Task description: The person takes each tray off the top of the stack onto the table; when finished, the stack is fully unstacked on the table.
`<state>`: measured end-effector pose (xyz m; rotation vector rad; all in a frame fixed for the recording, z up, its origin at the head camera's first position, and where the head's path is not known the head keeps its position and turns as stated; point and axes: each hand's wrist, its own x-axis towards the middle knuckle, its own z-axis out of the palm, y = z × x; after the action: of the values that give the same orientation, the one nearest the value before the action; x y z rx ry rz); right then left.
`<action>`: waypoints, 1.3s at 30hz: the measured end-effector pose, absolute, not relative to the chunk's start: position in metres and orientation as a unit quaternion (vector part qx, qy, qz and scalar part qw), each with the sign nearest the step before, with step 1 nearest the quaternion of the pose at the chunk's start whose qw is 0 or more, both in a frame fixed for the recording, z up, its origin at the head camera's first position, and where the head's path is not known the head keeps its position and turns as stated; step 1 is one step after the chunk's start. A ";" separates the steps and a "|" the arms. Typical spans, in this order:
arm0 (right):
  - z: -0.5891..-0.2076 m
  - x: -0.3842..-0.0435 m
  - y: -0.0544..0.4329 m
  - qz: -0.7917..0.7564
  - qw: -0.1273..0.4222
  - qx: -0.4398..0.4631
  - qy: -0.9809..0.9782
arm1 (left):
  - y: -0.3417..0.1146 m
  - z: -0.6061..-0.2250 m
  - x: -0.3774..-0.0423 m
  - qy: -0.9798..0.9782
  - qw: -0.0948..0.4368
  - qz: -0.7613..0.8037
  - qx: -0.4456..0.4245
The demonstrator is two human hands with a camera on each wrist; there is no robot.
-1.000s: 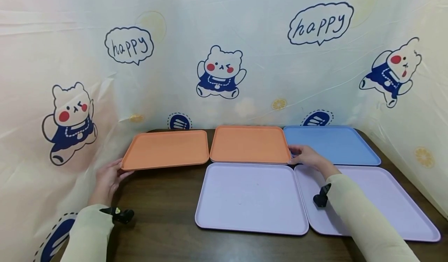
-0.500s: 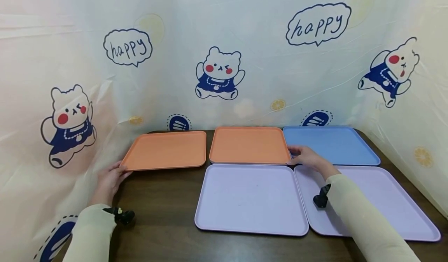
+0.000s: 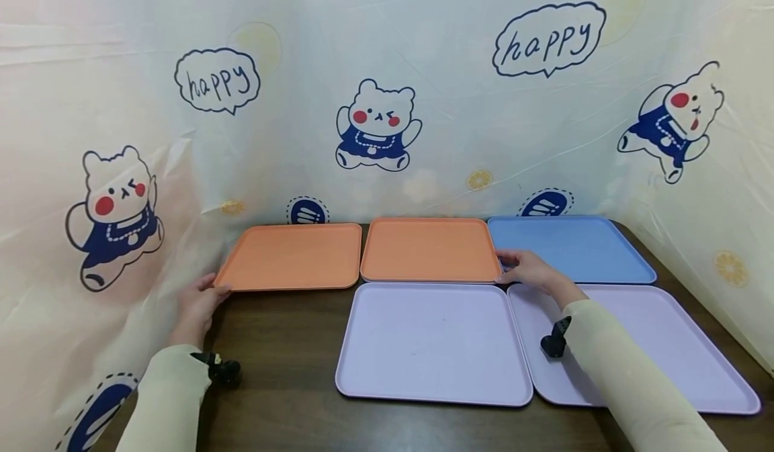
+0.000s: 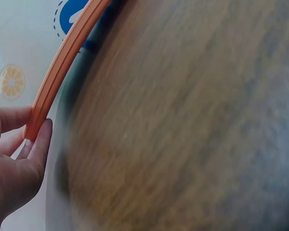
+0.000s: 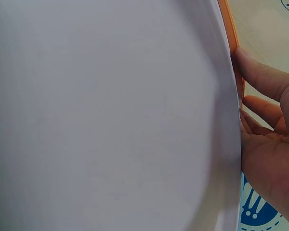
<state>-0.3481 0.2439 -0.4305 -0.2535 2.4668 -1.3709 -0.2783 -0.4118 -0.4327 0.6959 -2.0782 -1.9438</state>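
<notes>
At the left back, my left hand (image 3: 196,309) pinches the near left corner of an orange tray (image 3: 290,257). In the left wrist view, the thumb and fingers (image 4: 41,139) lie on opposite sides of that tray's rim. A second orange tray (image 3: 431,249) lies right beside it, with only a thin gap between. My right hand (image 3: 529,272) touches the near right edge of this second tray with its thumb and fingertips. Its palm hovers by the corner where the blue tray (image 3: 580,247) and the two lilac trays meet.
One lilac tray (image 3: 432,344) lies in front of the middle orange tray. Another lilac tray (image 3: 659,344) lies to its right, under my right forearm. All rest on a dark wood table (image 3: 272,371) against a printed cloth backdrop (image 3: 447,103).
The left orange tray has shifted right and slightly back, and its near edge now runs straighter beside the middle one. My left hand has moved right with it; my right hand has stayed put.
</notes>
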 end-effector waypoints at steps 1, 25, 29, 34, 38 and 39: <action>-0.431 -0.348 0.244 -0.478 0.153 -0.085 0.861 | -0.411 -0.433 -0.279 -0.717 0.106 -0.647 0.239; -0.429 -0.345 0.245 -0.477 0.152 -0.084 0.862 | -0.402 -0.435 -0.289 -0.811 0.069 -0.546 0.198; -0.430 -0.346 0.246 -0.477 0.150 -0.081 0.862 | -0.401 -0.437 -0.289 -0.817 0.067 -0.544 0.180; -0.428 -0.346 0.245 -0.476 0.149 -0.082 0.863 | -0.402 -0.438 -0.289 -0.808 0.070 -0.554 0.188; -0.429 -0.347 0.245 -0.477 0.151 -0.084 0.862 | -0.402 -0.438 -0.287 -0.796 0.075 -0.568 0.197; -0.430 -0.347 0.245 -0.477 0.151 -0.086 0.862 | -0.402 -0.438 -0.286 -0.793 0.076 -0.570 0.199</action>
<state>-0.3474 0.2452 -0.4298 -0.2462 2.4741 -1.3680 -0.2864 -0.4021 -0.4378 0.5965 -2.3787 -1.7104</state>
